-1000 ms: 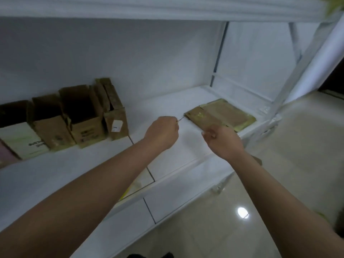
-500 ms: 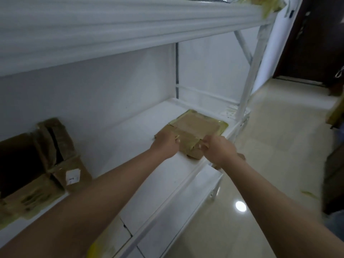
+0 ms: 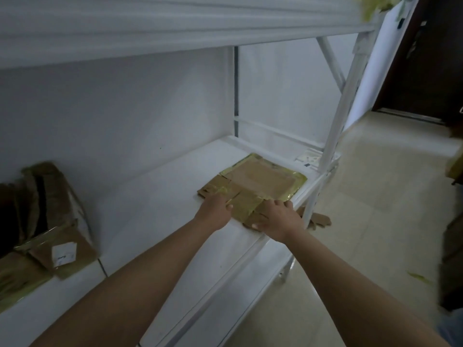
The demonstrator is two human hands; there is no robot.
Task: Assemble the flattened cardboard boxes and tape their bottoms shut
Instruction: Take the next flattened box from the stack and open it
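Note:
A flattened cardboard box (image 3: pixel 260 180) with yellowish tape along its edges lies at the right end of the white shelf (image 3: pixel 155 196). My left hand (image 3: pixel 216 209) grips its near left flap, the thumb lying against the taped strip. My right hand (image 3: pixel 275 217) holds the near right corner, with fingers spread on top and the thumb at the edge. Whether more than one flat box is stacked there I cannot tell.
Assembled brown boxes (image 3: pixel 47 221) stand on the shelf at the far left, one with a white label. An upper shelf (image 3: pixel 175 23) hangs overhead. A white post (image 3: pixel 335 126) rises at the right end. Cardboard scraps (image 3: pixel 318 220) lie on the tiled floor beneath it.
Both hands have moved right along the shelf and come down onto the flat box's near edge. The view has swung right, so the assembled boxes slid to the left edge.

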